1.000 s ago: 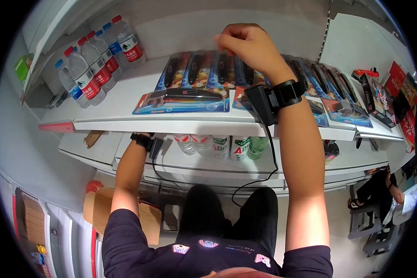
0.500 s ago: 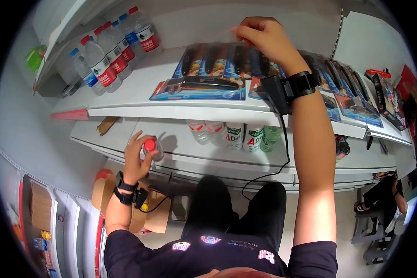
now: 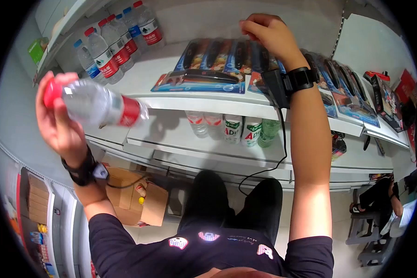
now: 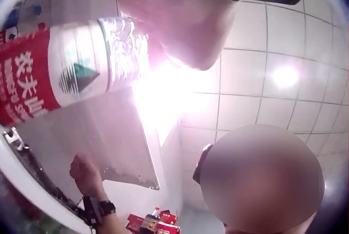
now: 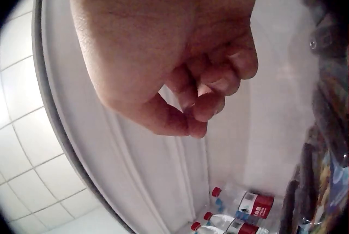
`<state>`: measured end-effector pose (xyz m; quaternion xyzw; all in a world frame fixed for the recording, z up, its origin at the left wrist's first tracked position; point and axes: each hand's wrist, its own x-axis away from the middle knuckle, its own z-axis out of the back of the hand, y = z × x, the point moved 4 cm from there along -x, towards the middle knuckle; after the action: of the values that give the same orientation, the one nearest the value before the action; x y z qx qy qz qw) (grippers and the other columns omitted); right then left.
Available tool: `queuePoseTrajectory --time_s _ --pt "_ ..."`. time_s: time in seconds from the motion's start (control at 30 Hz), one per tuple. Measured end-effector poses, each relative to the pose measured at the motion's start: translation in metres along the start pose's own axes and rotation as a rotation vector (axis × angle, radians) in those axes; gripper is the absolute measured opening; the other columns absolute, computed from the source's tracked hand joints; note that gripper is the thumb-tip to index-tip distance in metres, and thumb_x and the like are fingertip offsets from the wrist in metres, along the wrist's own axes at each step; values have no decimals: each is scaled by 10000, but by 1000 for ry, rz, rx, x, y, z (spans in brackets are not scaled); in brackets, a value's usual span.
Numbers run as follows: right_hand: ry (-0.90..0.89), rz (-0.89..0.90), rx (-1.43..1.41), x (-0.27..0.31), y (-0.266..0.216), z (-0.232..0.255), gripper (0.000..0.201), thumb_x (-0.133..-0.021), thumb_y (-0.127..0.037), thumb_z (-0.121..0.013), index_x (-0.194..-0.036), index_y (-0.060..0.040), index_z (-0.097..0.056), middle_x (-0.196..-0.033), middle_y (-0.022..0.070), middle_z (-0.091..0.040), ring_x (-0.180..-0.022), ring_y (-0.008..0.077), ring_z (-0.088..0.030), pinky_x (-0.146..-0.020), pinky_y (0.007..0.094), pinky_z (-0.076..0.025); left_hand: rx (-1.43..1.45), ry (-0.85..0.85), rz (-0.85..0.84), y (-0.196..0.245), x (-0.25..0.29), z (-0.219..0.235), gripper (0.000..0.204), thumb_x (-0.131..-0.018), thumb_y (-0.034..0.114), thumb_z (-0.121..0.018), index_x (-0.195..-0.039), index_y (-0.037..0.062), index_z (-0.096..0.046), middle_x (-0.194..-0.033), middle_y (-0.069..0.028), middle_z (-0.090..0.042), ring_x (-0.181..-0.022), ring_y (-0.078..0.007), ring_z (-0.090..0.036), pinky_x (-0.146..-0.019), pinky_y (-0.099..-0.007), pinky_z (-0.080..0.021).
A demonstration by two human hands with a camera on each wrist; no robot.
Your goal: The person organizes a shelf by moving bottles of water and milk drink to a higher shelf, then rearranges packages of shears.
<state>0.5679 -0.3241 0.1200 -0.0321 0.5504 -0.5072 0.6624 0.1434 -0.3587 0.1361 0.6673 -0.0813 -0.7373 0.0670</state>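
Observation:
My left hand (image 3: 62,123) grips a clear plastic water bottle (image 3: 95,104) by its red cap and neck. The bottle lies nearly sideways in the air, in front of the shelf on the left, its base pointing right. In the left wrist view its red-and-white label (image 4: 54,73) shows large. My right hand (image 3: 273,37) hovers over the back of a row of blister-packed, black-handled tools (image 3: 240,55). In the right wrist view, its fingers (image 5: 221,78) are curled and the thumb tip meets a fingertip, with no object visible between them.
Several water bottles (image 3: 107,60) with red or blue caps stand at the upper shelf's left. Lower down are bottles with green-and-white labels (image 3: 232,129). An open cardboard box (image 3: 120,190) sits below left. Boxed goods (image 3: 385,102) fill the shelf's right end. A cable (image 3: 282,153) hangs from the right wrist.
My left hand came out from the lower shelf with the bottle and swung it up and left, tipping it sideways. My right hand stayed over the packs.

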Motion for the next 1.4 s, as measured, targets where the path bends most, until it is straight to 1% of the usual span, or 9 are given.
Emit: queuePoseTrajectory --time_s 0.17,0.47,0.67,0.9,1.0,1.1,1.2,1.33,1.4 --pt "-19 -28 8 -1 4 0 333 -832 -371 -635 -860 -49 -714 -729 26 -649 -676 117 -597 -606 271 -470 36 24 154 -44 -70 -23 354 -989 148 -554 -1306 -7 -537 -1136 -128 -661 -1056 -153 -606 -957 -280 -454" --pt "-16 -46 0 1 0 0 308 -799 -332 -639 -831 -34 -710 -731 45 -657 -684 131 -611 -627 281 -483 -114 -125 210 -178 -81 -46 407 -967 229 -593 -1295 5 -506 -1184 -118 -629 -1105 -195 -598 -955 -310 -452" --pt "-11 -22 35 0 -2 -1 315 -808 -336 -644 -847 -31 -713 -735 48 -661 -677 132 -616 -627 286 -495 -174 -123 265 -189 -48 -70 684 -847 149 -726 -1408 27 -354 -1283 -162 -563 -1199 -272 -562 -974 -381 -497" --pt "-57 -30 38 -1 3 -3 332 -832 -361 -644 -862 -39 -718 -750 51 -674 -677 129 -617 -634 287 -500 -193 -117 351 -195 -22 -67 647 -805 196 -789 -1294 12 -406 -1216 -140 -585 -1076 -212 -601 -886 -325 -516" --pt "-34 33 39 -1 1 -4 329 -842 -366 -640 -854 -47 -723 -734 43 -662 -676 121 -606 -631 284 -489 144 -66 666 -197 7 -72 609 -809 203 -791 -1267 28 -429 -1192 -107 -589 -1056 -191 -595 -886 -329 -512" --pt "-51 -59 39 2 0 -4 332 -870 -365 -664 -836 -36 -688 -755 -6 -635 -674 67 -536 -588 218 -423 -49 -192 624 -211 20 -67 595 -809 217 -796 -1258 42 -447 -1143 -84 -602 -1031 -184 -605 -890 -341 -510" --pt "-63 -39 22 2 0 -5 325 -872 -361 -664 -830 -40 -683 -751 -10 -631 -669 59 -527 -578 208 -409 206 -258 775 -207 16 -67 593 -799 249 -805 -1249 31 -486 -1138 -88 -625 -1019 -189 -619 -889 -338 -509" --pt "-85 -31 53 1 2 -4 331 -872 -364 -664 -838 -36 -684 -751 -10 -629 -668 56 -523 -576 207 -407 -144 -447 760 -213 0 -63 552 -788 273 -813 -1205 13 -564 -1128 -100 -658 -1019 -183 -632 -884 -315 -508" --pt "-37 -3 75 1 0 -2 341 -846 -369 -616 -835 -45 -721 -704 48 -646 -658 146 -587 -651 291 -474 -189 -449 736 -228 -2 -68 551 -783 284 -816 -1196 6 -581 -1125 -101 -666 -1021 -184 -635 -883 -312 -507"
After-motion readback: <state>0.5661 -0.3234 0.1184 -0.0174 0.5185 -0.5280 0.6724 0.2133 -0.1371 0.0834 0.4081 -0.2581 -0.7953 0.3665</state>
